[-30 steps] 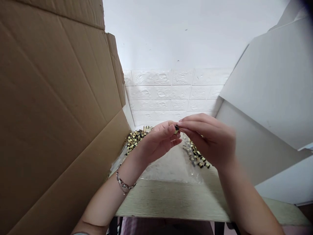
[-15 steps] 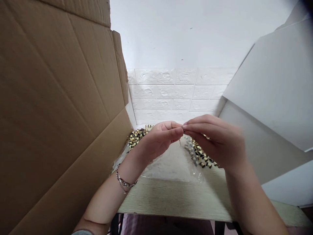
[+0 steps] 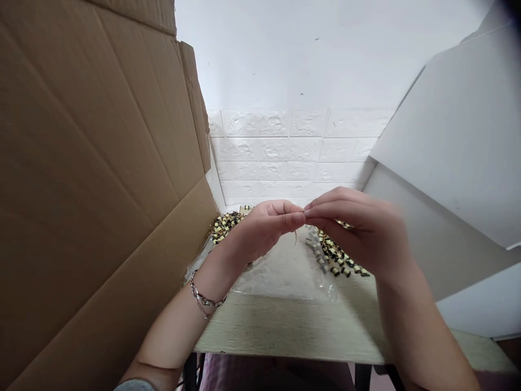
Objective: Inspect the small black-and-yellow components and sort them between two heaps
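Observation:
My left hand (image 3: 274, 222) is closed in a pinch, its thumb and fingertips meeting above the table. A thin copper-coloured wire (image 3: 296, 237) hangs below its fingers; whatever it is attached to is hidden in the hand. Fingertip to fingertip with it, my right hand (image 3: 358, 228) also pinches, thumb under the fingers, and what lies between them is covered. Beneath both hands lies a clear plastic bag (image 3: 280, 277). To its right spreads a pile of small yellow-and-black wire-wound coils (image 3: 336, 255), and another pile of coils (image 3: 226, 225) is at the left.
A tall cardboard panel (image 3: 101, 163) walls off the left side. White boards (image 3: 456, 141) stand on the right, and a white brick-patterned wall (image 3: 268, 146) closes the back. The pale wooden table (image 3: 293, 331) ends at a front edge close to my body.
Both hands keep their fingertip-to-fingertip pinch with little movement. The hanging wire has shifted slightly left, and the orange strand across my left fingers no longer shows. The view has shifted a little.

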`<state>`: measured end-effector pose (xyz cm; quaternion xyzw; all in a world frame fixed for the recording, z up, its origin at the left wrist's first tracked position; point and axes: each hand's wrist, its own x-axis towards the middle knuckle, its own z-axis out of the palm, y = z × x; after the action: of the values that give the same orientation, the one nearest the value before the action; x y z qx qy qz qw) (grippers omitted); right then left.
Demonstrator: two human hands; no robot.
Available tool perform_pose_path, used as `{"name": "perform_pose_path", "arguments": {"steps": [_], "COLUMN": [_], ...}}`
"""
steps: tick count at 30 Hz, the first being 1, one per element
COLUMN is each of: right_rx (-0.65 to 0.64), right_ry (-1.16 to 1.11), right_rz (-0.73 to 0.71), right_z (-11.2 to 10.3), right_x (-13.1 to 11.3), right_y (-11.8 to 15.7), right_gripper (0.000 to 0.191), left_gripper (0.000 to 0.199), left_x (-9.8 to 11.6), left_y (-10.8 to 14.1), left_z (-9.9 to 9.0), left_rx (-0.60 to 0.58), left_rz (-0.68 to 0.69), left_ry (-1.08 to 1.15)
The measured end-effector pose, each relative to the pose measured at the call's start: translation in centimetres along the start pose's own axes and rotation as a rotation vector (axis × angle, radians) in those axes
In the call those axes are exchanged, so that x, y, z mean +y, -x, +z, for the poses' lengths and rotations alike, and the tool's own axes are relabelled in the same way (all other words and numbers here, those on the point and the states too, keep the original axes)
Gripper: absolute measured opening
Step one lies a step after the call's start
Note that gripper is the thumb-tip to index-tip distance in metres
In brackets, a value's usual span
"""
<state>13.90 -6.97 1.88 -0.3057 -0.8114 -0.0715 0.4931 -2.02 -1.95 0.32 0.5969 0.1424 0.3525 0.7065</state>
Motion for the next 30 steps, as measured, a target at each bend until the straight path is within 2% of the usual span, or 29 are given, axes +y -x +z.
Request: {"name": "perform_pose_path", "arguments": {"steps": [5,8,10,13,18,21,25,30], "right_rx": [-0.021,-0.090,-0.077,0.009,0.078,-0.003,-0.158,-0.226], "right_ry": [-0.037,-0.118,-0.185,-0.278,-0.425,-0.606,-0.847,-1.011], "right_rz": [0.006,0.040,0.106,0.243,0.443,0.594,0.822,0.959], "right_z": [-0.1,-0.4,-0.6,-0.7,-0.4,-0.1,0.0,0.4], "right_x": [0.6,1.3,1.7,2.1,2.6,2.7,2.2,1.4], "right_y": [-0.2,-0.5,-0.6,-0.5,-0.3,-0.4,-0.8,-1.0], "right_gripper": [0.011,0.010,0.010,0.013,0.025,0.034,0.037,0.036], "left_gripper": [0.018,0.021,0.024,0.021,0.015,0.014,0.011,0.007], "left_x": [0.2,0.5,0.7,0.7,0.2,-0.1,-0.5,-0.9], "left_y": [0.1,0.5,0.7,0.8,0.6,0.5,0.3,0.0], "left_z": [-0.1,0.0,0.2,0.4,0.5,0.6,0.6,0.3], "left_rx": [0.024,0.114,0.222,0.383,0.560,0.632,0.696,0.767], "left_rz": [0.042,0.107,0.207,0.420,0.718,0.821,0.901,1.043], "left_ry": [-0.068,-0.219,-0.423,-0.781,-1.270,-1.439,-1.544,-1.613]}}
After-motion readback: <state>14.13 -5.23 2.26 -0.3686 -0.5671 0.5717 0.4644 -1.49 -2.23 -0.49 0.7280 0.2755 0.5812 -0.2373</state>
